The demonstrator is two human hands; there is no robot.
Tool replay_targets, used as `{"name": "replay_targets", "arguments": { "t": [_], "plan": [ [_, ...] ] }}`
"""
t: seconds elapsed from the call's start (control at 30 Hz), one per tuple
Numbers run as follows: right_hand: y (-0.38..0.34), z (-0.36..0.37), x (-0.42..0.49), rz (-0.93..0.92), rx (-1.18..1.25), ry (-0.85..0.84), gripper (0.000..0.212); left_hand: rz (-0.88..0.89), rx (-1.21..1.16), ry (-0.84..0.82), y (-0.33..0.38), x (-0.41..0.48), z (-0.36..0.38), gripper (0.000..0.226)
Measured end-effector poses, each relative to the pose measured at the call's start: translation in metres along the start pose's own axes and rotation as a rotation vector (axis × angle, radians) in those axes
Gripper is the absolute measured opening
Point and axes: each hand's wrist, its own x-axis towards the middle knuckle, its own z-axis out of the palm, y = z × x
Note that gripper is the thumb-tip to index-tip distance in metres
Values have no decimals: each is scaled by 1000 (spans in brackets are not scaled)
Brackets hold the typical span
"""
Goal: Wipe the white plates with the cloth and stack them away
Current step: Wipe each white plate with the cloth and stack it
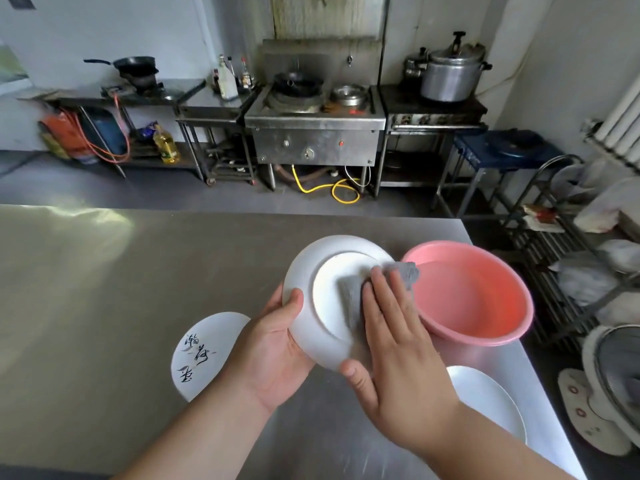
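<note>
Plates (304, 327) three, cloth (406, 271) one, basin (502, 306) one.

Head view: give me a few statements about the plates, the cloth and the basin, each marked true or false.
1. The left hand grips the held plate by its rim. True.
2. The pink basin stands to the left of the held plate. False: it stands to its right.
3. The right hand presses a grey cloth on the plate's underside. True.
4. The plate with black writing is stacked on the plain plate. False: they lie apart on the table.
</note>
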Motion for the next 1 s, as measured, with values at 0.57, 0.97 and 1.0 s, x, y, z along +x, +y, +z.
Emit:
{"name": "replay_targets", "arguments": {
  "t": [0.57,0.97,1.0],
  "plan": [
    [-28,-9,-1,-217,19,-28,97,-16,-75,7,0,-12,20,37],
    [0,-40,61,-44,-33,68,74,2,207,-163,17,-26,18,46],
    [-4,-40,58,-69,-51,53,74,-6,204,-164,17,-28,18,44]
  ]
}}
